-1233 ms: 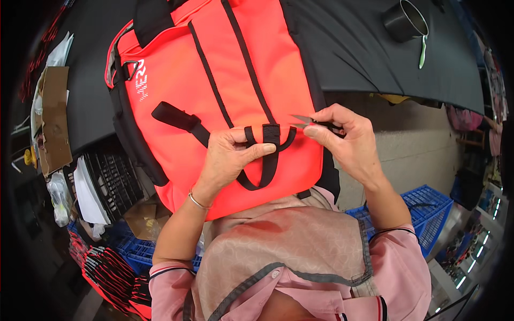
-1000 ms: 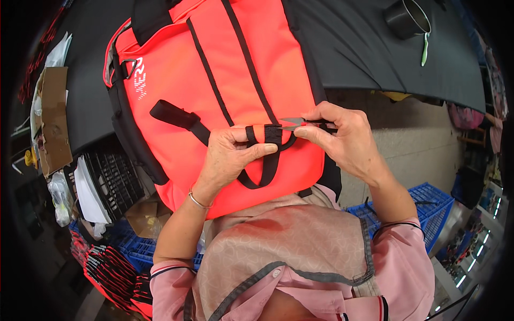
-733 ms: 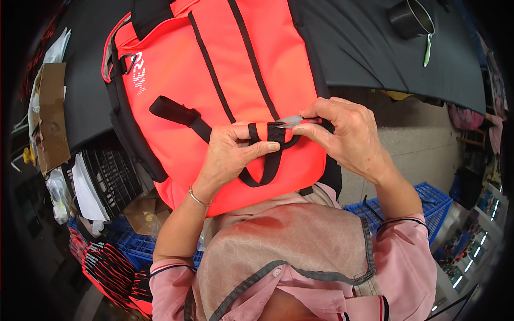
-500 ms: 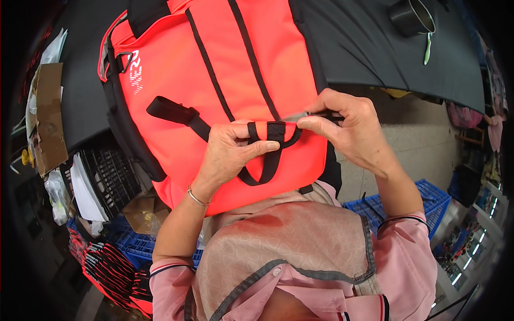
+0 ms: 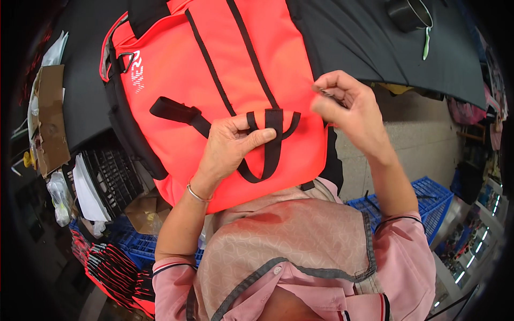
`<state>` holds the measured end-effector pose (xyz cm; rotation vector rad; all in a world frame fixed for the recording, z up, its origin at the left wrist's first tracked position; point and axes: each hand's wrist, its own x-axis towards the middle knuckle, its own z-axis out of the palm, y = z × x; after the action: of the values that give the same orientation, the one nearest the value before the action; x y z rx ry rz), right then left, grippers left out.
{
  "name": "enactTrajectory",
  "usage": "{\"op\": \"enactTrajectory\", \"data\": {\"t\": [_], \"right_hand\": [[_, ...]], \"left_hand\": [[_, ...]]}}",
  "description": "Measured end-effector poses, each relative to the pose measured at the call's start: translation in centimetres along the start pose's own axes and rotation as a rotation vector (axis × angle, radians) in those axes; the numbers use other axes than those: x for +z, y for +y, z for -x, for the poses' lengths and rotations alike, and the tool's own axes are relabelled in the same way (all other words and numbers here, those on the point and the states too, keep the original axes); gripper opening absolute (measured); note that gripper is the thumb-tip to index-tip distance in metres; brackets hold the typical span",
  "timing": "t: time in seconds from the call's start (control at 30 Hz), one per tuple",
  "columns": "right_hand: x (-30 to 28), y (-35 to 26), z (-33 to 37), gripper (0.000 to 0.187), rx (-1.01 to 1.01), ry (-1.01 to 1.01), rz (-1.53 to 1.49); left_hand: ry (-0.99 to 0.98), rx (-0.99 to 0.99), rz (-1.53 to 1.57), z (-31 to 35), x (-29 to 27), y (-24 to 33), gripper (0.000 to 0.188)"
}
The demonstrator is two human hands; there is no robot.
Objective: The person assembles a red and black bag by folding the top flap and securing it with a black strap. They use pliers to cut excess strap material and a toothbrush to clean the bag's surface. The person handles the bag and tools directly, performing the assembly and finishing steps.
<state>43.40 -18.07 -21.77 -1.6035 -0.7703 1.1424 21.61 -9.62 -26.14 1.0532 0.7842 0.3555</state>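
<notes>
A bright coral-orange bag point(image 5: 278, 64) with black trim lies across the dark table and over my lap. My left hand point(image 5: 227, 144) pinches a fold of it at a black webbing strap point(image 5: 273, 144), thumb on the strap. The strap loops down over the fabric below my fingers. To the right, raised off the bag, my right hand point(image 5: 353, 107) is closed around small thread snips point(image 5: 331, 95). The hand is blurred and hides most of the snips. Another black strap end point(image 5: 174, 109) lies loose to the left of my left hand.
A dark metal cup point(image 5: 409, 15) with a light green-handled tool point(image 5: 426, 44) hanging at its rim stands far right on the table point(image 5: 364, 48). Cardboard point(image 5: 52, 117) and a black crate point(image 5: 112, 174) are at left. Blue crates point(image 5: 428, 200) stand low on both sides.
My right hand with the snips has moved up and right, away from the strap. The short strap end now stands a little higher at the fold. My left hand keeps its pinch.
</notes>
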Motion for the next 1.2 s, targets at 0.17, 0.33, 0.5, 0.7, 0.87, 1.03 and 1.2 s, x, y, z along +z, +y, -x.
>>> {"op": "enactTrajectory", "data": {"t": [0.17,0.33,0.5,0.7,0.87,1.03,1.2], "right_hand": [[2.4,3.1,5.0,0.019,-0.347,-0.169,0.316],[4.2,4.7,4.8,0.018,-0.851,-0.072,0.642],[4.5,0.3,0.8,0.014,-0.939,-0.006,0.567],[4.8,-0.2,-4.2,0.006,-0.378,-0.339,0.396],[5.8,1.4,-3.7,0.016,-0.252,-0.397,0.274],[5.3,1.2,-2.8,0.014,-0.081,-0.213,0.091],[3.8,1.6,2.6,0.019,-0.525,0.09,0.48]], "left_hand": [[-0.046,-0.089,-0.065,-0.6,-1.4,-0.5,0.03],[-0.045,-0.141,0.0,-0.6,-1.4,-0.4,0.031],[-0.11,-0.019,-0.177,0.9,-2.0,-0.3,0.029],[-0.198,-0.173,-0.067,1.0,-3.9,-2.0,0.036],[-0.15,-0.014,-0.031,0.6,-1.5,-0.4,0.021],[0.069,-0.027,0.028,0.8,1.0,-0.4,0.018],[0.12,0.094,-0.005,0.9,1.9,-2.3,0.029]]}}
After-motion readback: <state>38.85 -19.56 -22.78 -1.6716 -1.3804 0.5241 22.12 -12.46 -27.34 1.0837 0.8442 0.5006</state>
